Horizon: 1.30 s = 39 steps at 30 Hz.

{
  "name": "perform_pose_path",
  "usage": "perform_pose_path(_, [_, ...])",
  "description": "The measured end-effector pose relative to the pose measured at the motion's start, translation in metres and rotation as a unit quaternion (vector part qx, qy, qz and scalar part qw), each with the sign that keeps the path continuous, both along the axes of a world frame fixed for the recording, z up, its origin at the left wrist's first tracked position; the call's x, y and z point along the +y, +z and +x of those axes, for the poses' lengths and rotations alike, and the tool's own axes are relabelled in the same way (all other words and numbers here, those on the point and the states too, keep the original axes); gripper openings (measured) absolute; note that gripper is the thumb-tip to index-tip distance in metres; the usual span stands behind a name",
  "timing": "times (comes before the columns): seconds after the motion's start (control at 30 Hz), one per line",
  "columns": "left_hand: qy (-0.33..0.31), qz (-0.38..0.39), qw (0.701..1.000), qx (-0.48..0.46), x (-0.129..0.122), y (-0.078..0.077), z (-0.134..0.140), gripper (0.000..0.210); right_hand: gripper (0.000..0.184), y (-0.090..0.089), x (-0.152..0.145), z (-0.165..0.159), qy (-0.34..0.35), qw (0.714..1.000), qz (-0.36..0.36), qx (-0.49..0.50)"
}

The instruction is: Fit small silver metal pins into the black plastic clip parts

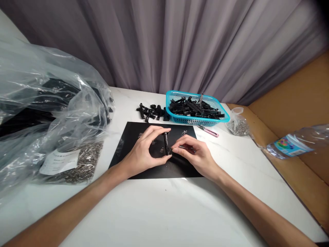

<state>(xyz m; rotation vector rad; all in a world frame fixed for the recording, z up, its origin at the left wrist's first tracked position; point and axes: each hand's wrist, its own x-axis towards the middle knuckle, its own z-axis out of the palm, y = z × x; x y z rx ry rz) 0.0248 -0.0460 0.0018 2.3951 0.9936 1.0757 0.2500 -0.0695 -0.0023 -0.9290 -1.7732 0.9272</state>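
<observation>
My left hand [144,149] grips a slim black plastic part [166,143] by its two ends, thumb at the near end and fingers at the far end. The part stands lengthwise over a black mat [177,168]. Just to its right, my right hand [196,154] has thumb and forefinger pinched together close to the part's lower half. What lies in that pinch is too small to make out. Small shiny metal pieces [161,150] lie in little groups on the mat, some partly behind my left hand.
Behind the mat stands a blue basket [226,118] of black parts, with more loose black parts [151,111] beside it. A pink-handled tool [209,131] lies in front. Bags of metal pieces [87,161] and a large plastic bag [61,85] sit left; a small bag [239,125] and bottle [290,145] right.
</observation>
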Motion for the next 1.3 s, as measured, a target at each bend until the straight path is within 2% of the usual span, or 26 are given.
perform_pose_path(0.3, [-0.011, 0.038, 0.999, -0.009, -0.003, 0.000, -0.001, 0.065, 0.006, 0.004, -0.003, -0.002, -0.008, 1.000, 0.014, -0.007])
perform_pose_path(0.73, [-0.038, 0.067, 0.997, -0.011, -0.003, -0.001, 0.000, 0.062, 0.009, 0.008, -0.006, 0.001, 0.018, 0.998, -0.046, -0.035])
perform_pose_path(0.97, [-0.052, 0.066, 0.996, -0.008, -0.003, -0.003, 0.001, 0.062, 0.011, 0.011, -0.003, 0.007, 0.055, 0.994, -0.076, -0.052])
perform_pose_path(1.1, [-0.050, 0.062, 0.997, -0.008, -0.004, -0.002, 0.002, 0.060, 0.012, 0.014, -0.004, 0.009, 0.073, 0.993, -0.043, -0.082])
perform_pose_path(1.3, [-0.051, 0.059, 0.997, 0.003, -0.003, -0.004, 0.002, 0.063, 0.015, 0.022, -0.006, 0.011, 0.075, 0.977, 0.061, -0.192])
